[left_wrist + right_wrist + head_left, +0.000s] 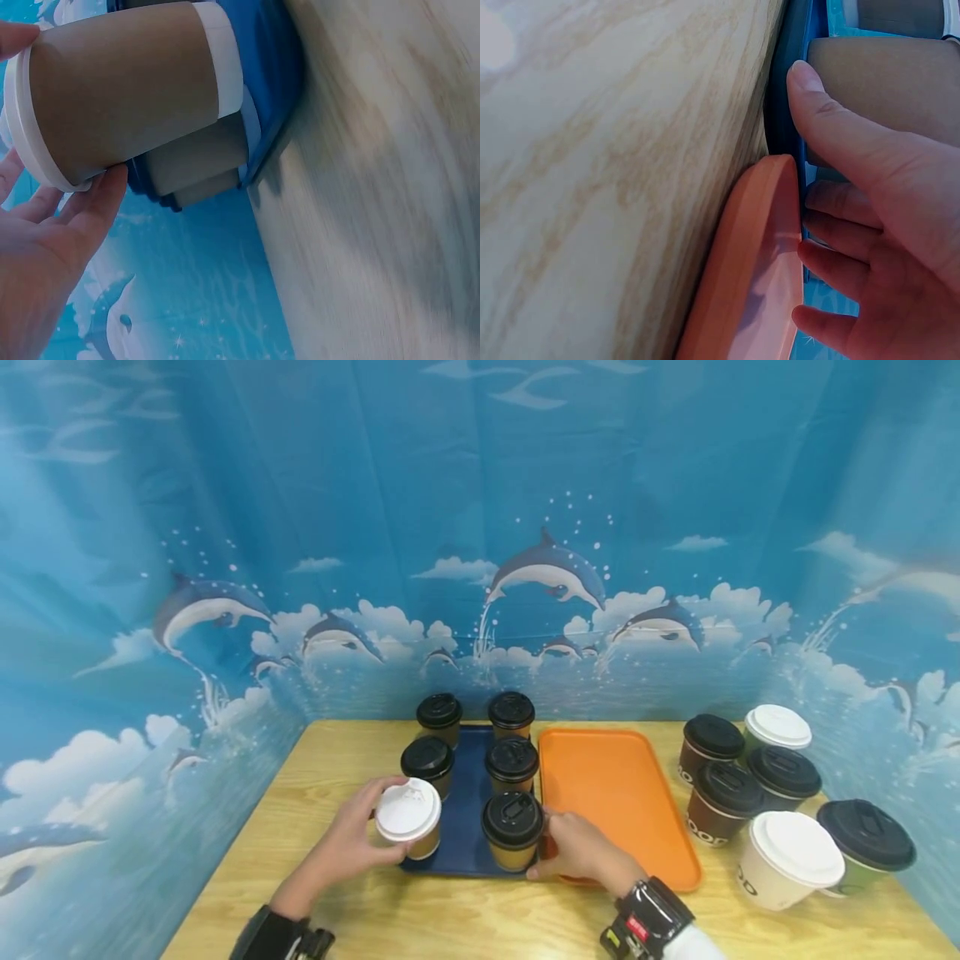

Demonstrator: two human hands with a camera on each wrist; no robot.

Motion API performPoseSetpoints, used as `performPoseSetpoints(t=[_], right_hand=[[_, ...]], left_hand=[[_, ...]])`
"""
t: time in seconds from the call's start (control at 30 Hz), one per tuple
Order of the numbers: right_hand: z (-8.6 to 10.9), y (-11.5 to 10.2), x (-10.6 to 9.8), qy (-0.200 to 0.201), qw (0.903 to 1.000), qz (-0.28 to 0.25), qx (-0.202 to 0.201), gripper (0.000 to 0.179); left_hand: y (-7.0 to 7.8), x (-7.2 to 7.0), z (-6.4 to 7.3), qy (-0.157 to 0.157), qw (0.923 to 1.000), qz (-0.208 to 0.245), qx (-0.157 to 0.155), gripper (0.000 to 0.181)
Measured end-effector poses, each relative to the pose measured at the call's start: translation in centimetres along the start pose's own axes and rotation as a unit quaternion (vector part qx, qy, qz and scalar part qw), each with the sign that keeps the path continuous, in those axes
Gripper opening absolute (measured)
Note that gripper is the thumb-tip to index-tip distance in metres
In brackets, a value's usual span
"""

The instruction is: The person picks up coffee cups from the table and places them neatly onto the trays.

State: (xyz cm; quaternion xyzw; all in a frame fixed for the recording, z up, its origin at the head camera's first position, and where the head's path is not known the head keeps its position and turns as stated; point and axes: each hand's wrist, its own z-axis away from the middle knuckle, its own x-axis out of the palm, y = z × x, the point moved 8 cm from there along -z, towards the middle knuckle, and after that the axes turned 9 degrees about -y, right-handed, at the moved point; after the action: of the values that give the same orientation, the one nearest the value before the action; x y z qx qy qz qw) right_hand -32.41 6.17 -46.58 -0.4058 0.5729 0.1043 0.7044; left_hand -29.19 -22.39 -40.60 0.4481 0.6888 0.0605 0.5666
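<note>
My left hand [360,837] grips a brown paper cup [127,90] by its white lid [408,810], thumb on one side and fingers on the other. The cup is upright over the front left corner of the blue tray [468,810]; whether its base touches the tray I cannot tell. My right hand [581,850] is beside a black-lidded brown cup [513,857] at the tray's front right. Its thumb [808,79] lies against the lower cup near the tray rim, and its other fingers [840,262] extend loosely past the side.
Several more black-lidded cups [512,760] stand in two rows on the blue tray. An orange tray [615,802] adjoins it on the right. Farther right, several cups with black or white lids [797,847] crowd the wooden table [442,918]. A dolphin-print curtain [480,527] hangs behind.
</note>
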Motion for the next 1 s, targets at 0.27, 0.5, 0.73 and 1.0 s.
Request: performPoseSetpoints(t=[0.27, 0.5, 0.73, 1.0], right_hand=[[0.1, 0.0, 0.0, -0.002, 1.0000, 0.000, 0.003, 0.067], [-0.2, 0.2, 0.2, -0.011, 0.9999, -0.006, 0.011, 0.072], [-0.1, 0.3, 0.2, -0.008, 0.9998, -0.008, 0.014, 0.071], [0.0, 0.2, 0.0, -0.004, 1.0000, 0.001, 0.006, 0.072]], left_hand=[[0.5, 1.6, -0.8, -0.028, 0.9983, -0.040, 0.031, 0.082], [-0.5, 2.4, -0.5, -0.024, 0.9987, -0.021, 0.041, 0.075], [-0.6, 2.3, 0.1, -0.001, 0.9993, -0.033, 0.015, 0.066], [0.1, 1.5, 0.5, 0.063, 0.9927, -0.099, -0.027, 0.065]])
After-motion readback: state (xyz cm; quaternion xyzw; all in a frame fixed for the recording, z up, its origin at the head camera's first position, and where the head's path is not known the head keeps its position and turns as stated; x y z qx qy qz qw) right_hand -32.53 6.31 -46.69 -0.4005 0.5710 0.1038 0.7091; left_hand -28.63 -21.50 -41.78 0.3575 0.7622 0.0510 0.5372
